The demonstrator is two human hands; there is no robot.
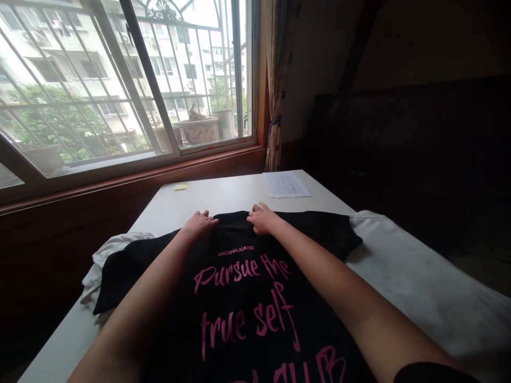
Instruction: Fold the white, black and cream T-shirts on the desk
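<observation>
A black T-shirt [239, 298] with pink lettering lies spread flat on a white table [223, 197], its collar pointing away from me. My left hand [198, 222] rests on the shirt just left of the collar, fingers bent down onto the cloth. My right hand [261, 218] rests on the collar's right side, its fingers also curled against the fabric. Both forearms stretch out over the shirt's front. A white garment [415, 276] lies under the black shirt and spreads out to the right; a bit of it shows at the left too.
A printed sheet of paper [286, 184] lies at the table's far right corner. A small yellow sticky note [180, 186] sits near the far left edge. A barred window [120, 80] and a curtain [279, 80] stand behind the table. The room at right is dark.
</observation>
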